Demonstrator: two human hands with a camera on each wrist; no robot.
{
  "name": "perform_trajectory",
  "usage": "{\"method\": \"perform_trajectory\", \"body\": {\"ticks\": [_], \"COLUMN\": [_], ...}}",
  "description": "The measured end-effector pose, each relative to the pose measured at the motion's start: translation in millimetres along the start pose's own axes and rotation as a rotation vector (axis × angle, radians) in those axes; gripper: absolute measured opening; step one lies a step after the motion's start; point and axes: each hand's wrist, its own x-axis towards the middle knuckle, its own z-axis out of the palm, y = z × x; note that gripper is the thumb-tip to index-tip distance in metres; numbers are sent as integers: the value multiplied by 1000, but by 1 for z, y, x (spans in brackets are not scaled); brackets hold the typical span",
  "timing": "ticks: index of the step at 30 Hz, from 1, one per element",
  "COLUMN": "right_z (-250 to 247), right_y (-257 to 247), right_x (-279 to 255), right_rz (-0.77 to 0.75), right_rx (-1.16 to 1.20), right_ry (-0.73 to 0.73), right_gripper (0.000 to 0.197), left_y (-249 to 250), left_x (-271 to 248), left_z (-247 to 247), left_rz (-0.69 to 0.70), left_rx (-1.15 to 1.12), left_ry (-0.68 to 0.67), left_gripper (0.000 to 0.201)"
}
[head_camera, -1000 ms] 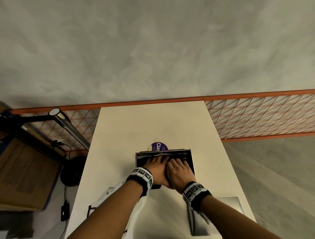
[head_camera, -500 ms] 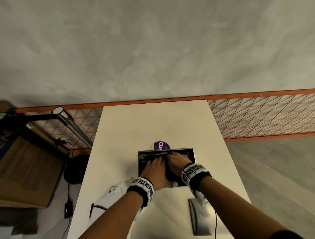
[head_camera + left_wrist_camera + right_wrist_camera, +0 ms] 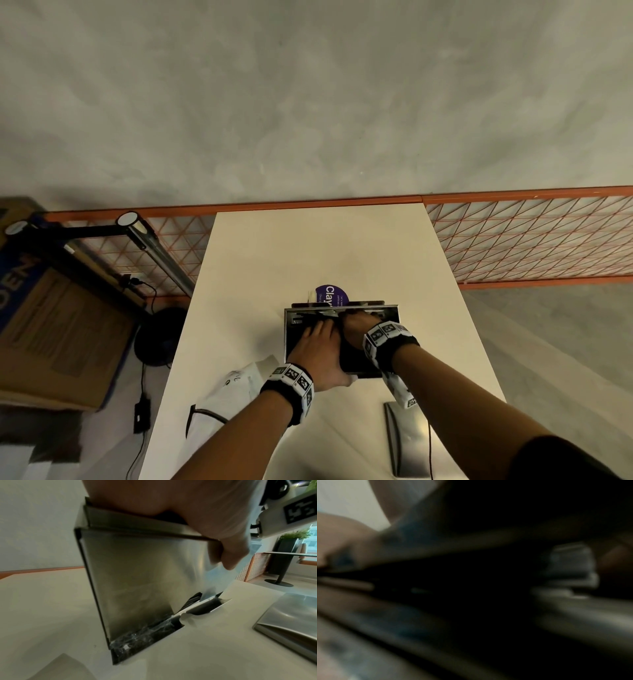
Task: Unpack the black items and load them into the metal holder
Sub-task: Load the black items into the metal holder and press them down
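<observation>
The metal holder (image 3: pixel 288 330) stands on the white table (image 3: pixel 308 250). In the left wrist view the holder's steel wall (image 3: pixel 137 574) is tilted. Black items (image 3: pixel 356 359) fill its open top and show at the bottom slot (image 3: pixel 205 607). My left hand (image 3: pixel 318 342) lies over the near rim, fingers inside on the black stack, thumb (image 3: pixel 229 555) hooked down over the outer wall. My right hand (image 3: pixel 358 325) reaches to the far end, its fingers dipping out of sight among the black items. The right wrist view is dark and blurred.
A purple-labelled pack (image 3: pixel 331 295) sits just behind the holder. White wrapping (image 3: pixel 233 390) lies at the near left, and a flat metal plate (image 3: pixel 407 438) at the near right. An orange mesh rail (image 3: pixel 531 240) runs beyond the table; a cardboard box (image 3: pixel 61 335) stands left.
My right hand has moved forward from lying flat beside the left to the holder's far end, fingers dipping in. The left hand has drawn back slightly towards the near rim.
</observation>
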Motion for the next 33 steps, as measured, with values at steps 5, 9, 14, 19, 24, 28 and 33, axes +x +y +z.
{"method": "perform_trajectory", "body": {"ticks": [5, 9, 14, 19, 24, 28, 33], "right_z": [0, -4, -8, -2, 6, 5, 15], "right_y": [1, -1, -1, 3, 7, 13, 23], "right_x": [2, 3, -2, -10, -26, -42, -43], "right_rz": [18, 39, 20, -52, -90, -88, -34], "right_rx": [10, 24, -36, -153, -250, -351, -318], "right_ry": [1, -42, -10, 114, 231, 267, 349], "right_gripper": [35, 37, 34, 32, 35, 25, 17], "left_y": [-4, -3, -1, -4, -10, -13, -15], "left_x": [0, 0, 4, 8, 22, 32, 36], "left_z": [0, -2, -7, -9, -14, -25, -25], "left_rz": [52, 52, -2, -42, -28, -11, 24], "left_rx": [-52, -20, -19, -77, -41, -2, 62], "left_ry": [95, 129, 49, 4, -126, -179, -42], "left_gripper": [104, 103, 113, 123, 126, 106, 101]}}
